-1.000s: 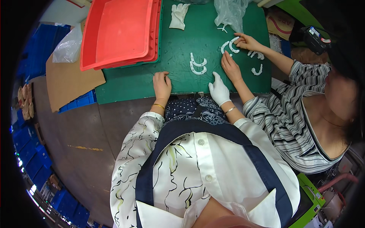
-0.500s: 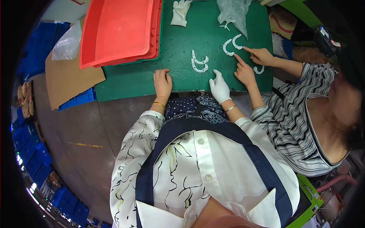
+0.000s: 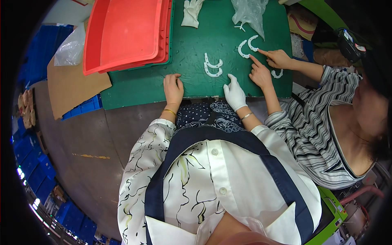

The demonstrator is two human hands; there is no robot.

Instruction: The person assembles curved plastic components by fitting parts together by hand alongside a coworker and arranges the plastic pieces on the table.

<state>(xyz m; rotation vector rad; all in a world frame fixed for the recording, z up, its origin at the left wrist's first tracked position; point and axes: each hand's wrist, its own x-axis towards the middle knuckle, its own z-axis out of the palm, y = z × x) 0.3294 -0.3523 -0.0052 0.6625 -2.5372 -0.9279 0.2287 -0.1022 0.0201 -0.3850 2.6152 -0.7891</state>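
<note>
My bare left hand [image 3: 173,89] rests on the near edge of the green table, fingers loosely bent and holding nothing. In a white glove, my right hand [image 3: 235,94] lies at the same edge with fingers stretched out, also holding nothing. Just beyond it sit two white U-shaped plastic pieces, a far one [image 3: 213,64] and a near one [image 3: 212,75], close together. Further right, another person's hands point at two similar pieces: their left hand [image 3: 261,76] touches one U-shaped piece [image 3: 241,49], their right hand [image 3: 280,59] the other curved piece [image 3: 250,43].
Stacked red trays [image 3: 126,34] stand on the table at the left. A spare white glove [image 3: 191,14] and a clear plastic bag [image 3: 251,16] lie at the back. One more curved white piece [image 3: 277,75] is by the other person's forearm. Cardboard [image 3: 73,83] lies left of the table.
The view has shifted very slightly. Both my hands stay where they were, and the other person's fingers still point at the same pieces.
</note>
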